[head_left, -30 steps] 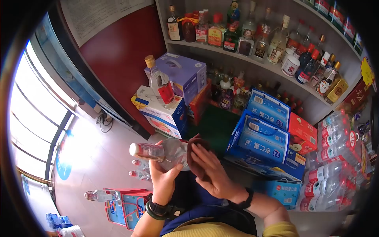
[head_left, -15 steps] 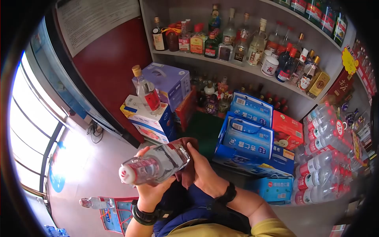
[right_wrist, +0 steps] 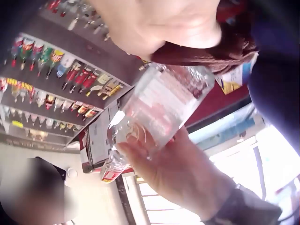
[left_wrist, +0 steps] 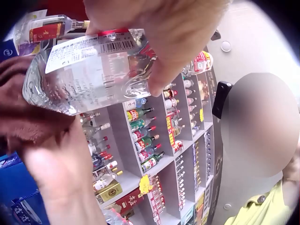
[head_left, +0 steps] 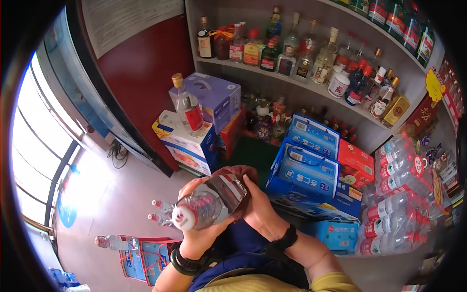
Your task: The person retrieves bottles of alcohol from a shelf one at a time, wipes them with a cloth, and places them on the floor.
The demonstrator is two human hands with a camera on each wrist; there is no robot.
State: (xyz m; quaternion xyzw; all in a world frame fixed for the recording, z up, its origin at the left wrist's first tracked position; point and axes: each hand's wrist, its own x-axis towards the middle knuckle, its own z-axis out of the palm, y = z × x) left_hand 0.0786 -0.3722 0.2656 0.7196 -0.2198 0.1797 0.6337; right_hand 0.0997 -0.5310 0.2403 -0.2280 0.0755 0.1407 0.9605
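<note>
A clear glass bottle (head_left: 206, 207) with a white cap is tilted, its cap end toward the head camera. Around its neck end and shoulder curl the fingers of my left hand (head_left: 202, 238). A brown cloth (head_left: 238, 171) covers the bottle's base, and my right hand (head_left: 262, 209) holds that cloth against the glass. The left wrist view shows a barcode label on the bottle (left_wrist: 93, 70) and the cloth (left_wrist: 28, 98) wrapped over its base. In the right wrist view my left hand (right_wrist: 173, 164) grips the bottle (right_wrist: 159, 103) from below.
A red-labelled bottle (head_left: 188, 109) stands on a white carton (head_left: 182, 146) beside a purple box (head_left: 214, 95). Blue cartons (head_left: 309, 170) and packs of bottled water (head_left: 389, 219) stand to the right, below bottle shelves (head_left: 272, 73). A gift box (head_left: 146, 258) lies at the lower left.
The bottle has turned from lying nearly sideways to pointing its cap more toward the head camera. My right hand has shifted with the cloth around its base.
</note>
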